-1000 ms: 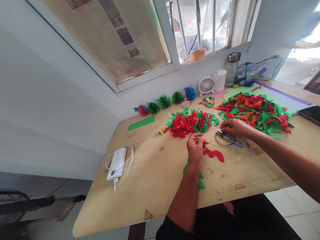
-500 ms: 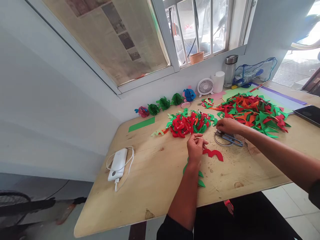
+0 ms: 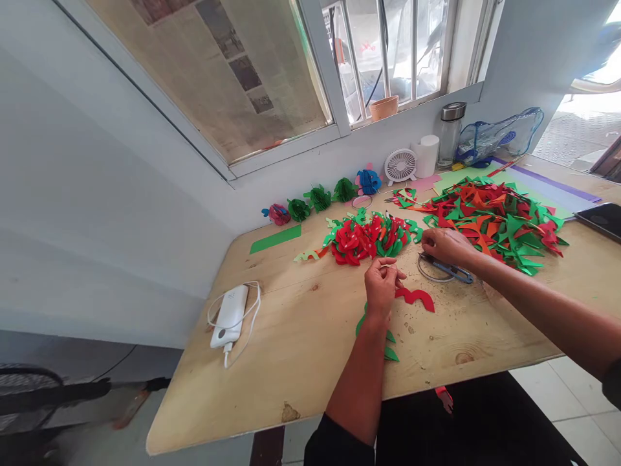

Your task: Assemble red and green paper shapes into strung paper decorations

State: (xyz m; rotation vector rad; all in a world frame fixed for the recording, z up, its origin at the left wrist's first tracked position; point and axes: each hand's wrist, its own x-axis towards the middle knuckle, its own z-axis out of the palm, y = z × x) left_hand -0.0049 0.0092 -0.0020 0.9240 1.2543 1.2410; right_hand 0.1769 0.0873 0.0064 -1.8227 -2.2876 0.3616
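Observation:
My left hand (image 3: 381,285) is closed in a pinch above the table; whatever its fingers hold is too small to make out. A red wavy-edged strip (image 3: 422,298) lies just right of it, and green cut pieces (image 3: 391,353) show partly from under the wrist. My right hand (image 3: 444,246) has its fingertips pressed together, their contents hidden. Beneath that hand lie a blue craft knife (image 3: 456,273) and a thin pale ring (image 3: 427,275). Red layered petal-like pieces (image 3: 352,243) and green ones (image 3: 394,239) are bunched beyond my left hand.
A heap of red, green and orange scraps (image 3: 490,217) covers the right side. A white power bank (image 3: 230,310) with its cable sits left. Along the wall stand green pompom-like paper shapes (image 3: 319,198), a small fan (image 3: 400,166) and a glass bottle (image 3: 450,139). A phone (image 3: 604,219) lies far right.
The view has shifted slightly. Both hands keep nearly the same pose and place, and the pieces on the table look unmoved.

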